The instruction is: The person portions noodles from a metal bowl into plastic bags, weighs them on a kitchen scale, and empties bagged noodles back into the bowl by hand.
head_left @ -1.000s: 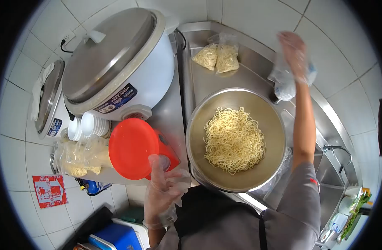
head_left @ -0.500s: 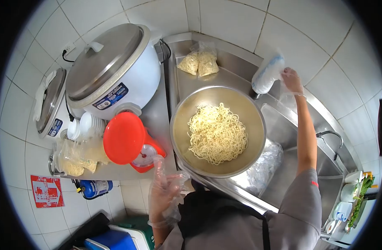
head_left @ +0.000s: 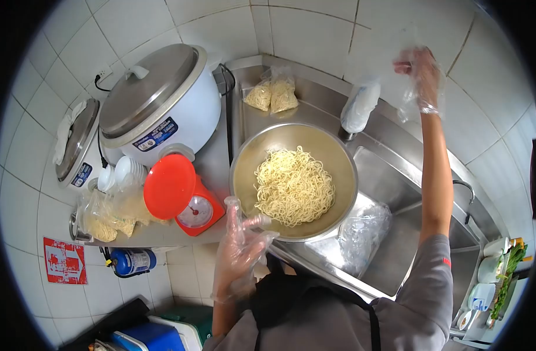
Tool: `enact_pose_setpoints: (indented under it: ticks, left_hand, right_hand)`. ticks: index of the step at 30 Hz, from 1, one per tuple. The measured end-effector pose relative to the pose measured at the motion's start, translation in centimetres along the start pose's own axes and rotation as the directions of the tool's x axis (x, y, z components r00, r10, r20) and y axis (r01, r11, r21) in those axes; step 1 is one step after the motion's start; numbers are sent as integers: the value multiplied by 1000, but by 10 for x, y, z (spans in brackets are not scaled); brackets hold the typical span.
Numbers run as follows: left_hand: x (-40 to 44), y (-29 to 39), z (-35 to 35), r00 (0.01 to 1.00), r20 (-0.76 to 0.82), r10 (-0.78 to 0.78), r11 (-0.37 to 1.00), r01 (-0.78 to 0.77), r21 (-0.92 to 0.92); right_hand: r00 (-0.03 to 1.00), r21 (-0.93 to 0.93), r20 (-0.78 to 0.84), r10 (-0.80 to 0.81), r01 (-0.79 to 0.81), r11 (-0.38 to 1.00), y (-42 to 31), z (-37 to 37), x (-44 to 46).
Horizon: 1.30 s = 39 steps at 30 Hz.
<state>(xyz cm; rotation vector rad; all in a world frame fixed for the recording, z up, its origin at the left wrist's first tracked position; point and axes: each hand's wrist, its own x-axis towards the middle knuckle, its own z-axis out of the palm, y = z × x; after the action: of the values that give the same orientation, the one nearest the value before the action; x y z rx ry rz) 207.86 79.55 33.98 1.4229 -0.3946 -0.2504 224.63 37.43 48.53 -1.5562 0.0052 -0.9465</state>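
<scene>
My right hand, in a clear plastic glove, is raised by the tiled wall with its fingers closed on a thin clear plastic bag, whose edges are hard to make out. To its left stands an upright roll of plastic bags. My left hand, gloved the same way, is open with fingers apart and nothing in it. It hovers between a red kitchen scale with a red pan and a large metal bowl. Loose yellow noodles lie heaped in the bowl.
Tied bags of noodles sit on the steel counter behind the bowl. A large rice cooker stands left, beside bagged noodles and white cups. A sink with a clear plastic bag is at right.
My right hand has moved up and away from the roll, which stands straighter. My left hand has shifted slightly up and right, its fingers spread wider.
</scene>
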Motion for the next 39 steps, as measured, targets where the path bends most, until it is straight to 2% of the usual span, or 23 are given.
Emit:
enact_pose_setpoints:
  ticks: [3, 4, 6, 9, 10, 12, 14, 15, 17, 18, 19, 20, 21, 23, 24, 27, 29, 31, 32, 33, 35, 36, 39]
  left_hand:
    - [34, 13, 14, 986, -122, 116, 957, -77, 281]
    - [47, 16, 15, 950, -90, 300, 821, -210, 530]
    - [72, 20, 17, 803, 107, 586, 331, -357, 874]
    - [95, 13, 30, 683, 256, 684, 236, -539, 808]
    - [100, 20, 32, 699, 269, 663, 210, -518, 829]
    - [110, 15, 34, 769, 126, 626, 390, -449, 804]
    - [115, 14, 32, 855, -4, 518, 579, -347, 738]
    - [116, 15, 32, 900, -65, 431, 675, -273, 685]
    - [114, 6, 31, 964, -122, 236, 805, -124, 580]
    - [113, -7, 28, 985, -107, 137, 836, -57, 546]
    - [109, -15, 24, 996, -84, 31, 856, 17, 517]
    - [104, -17, 21, 1000, 1, -4, 890, 4, 455]
    - [100, -24, 15, 998, 36, -46, 963, 35, 269]
    - [93, -38, 7, 987, 129, -96, 985, 112, -129]
    - [85, -29, 11, 975, 83, -207, 918, 223, -327]
    - [87, -42, -8, 954, 86, -288, 813, 291, -505]
    - [87, -30, -14, 985, -20, -174, 975, 170, -142]
    - [74, 14, -17, 1000, -16, 0, 944, 5, 330]
    - [70, 27, -15, 999, -10, 32, 938, -26, 347]
    - [70, 27, -18, 981, -6, 194, 848, -164, 504]
    - [76, 28, -27, 871, 102, 481, 532, -383, 755]
    - [79, 37, -24, 915, -6, 402, 535, -230, 813]
    - [99, 20, -42, 851, -20, 525, 424, -240, 873]
  right_hand:
    - [976, 142, 203, 80, -110, 984, -24, -8, -31]
    - [954, 164, 286, 87, -139, 977, -30, -10, -45]
    - [894, 36, 119, 432, -438, 898, -74, 15, -81]
    - [808, 104, 228, 543, -575, 812, -52, 30, -102]
    - [787, 92, 223, 575, -604, 792, -49, 38, -112]
    - [735, 153, 517, 439, -584, 797, -18, 34, -126]
    - [797, 23, 539, 271, -336, 942, -6, 34, -169]
    - [806, 129, 590, 38, -141, 982, 16, 36, -192]
    - [850, -83, 516, 112, -81, 993, 20, 51, -240]
    - [867, -116, 409, 285, -260, 959, 19, 62, -258]
    - [832, -141, 379, 405, -380, 914, 34, 62, -264]
    - [782, -162, 342, 521, -497, 852, 60, 60, -271]
    - [724, -175, 301, 620, -597, 783, 70, 63, -272]
    - [773, -302, 294, 562, -483, 822, 73, 65, -280]
    - [793, -367, 295, 533, -421, 829, 71, 66, -284]
    - [711, -444, 392, 583, -409, 797, 74, 73, -288]
    - [686, -201, 371, 626, -599, 775, 72, 80, -279]
    - [615, 75, 360, 702, -769, 635, 75, 86, -265]
    - [644, 82, 326, 692, -749, 658, 74, 91, -257]
    - [676, 39, 383, 630, -693, 720, 69, 95, -250]
    - [721, -21, 488, 492, -554, 832, 54, 102, -236]
    - [721, -144, 515, 464, -461, 876, 49, 107, -235]
    - [761, -277, 582, 287, -146, 950, 23, 121, -243]
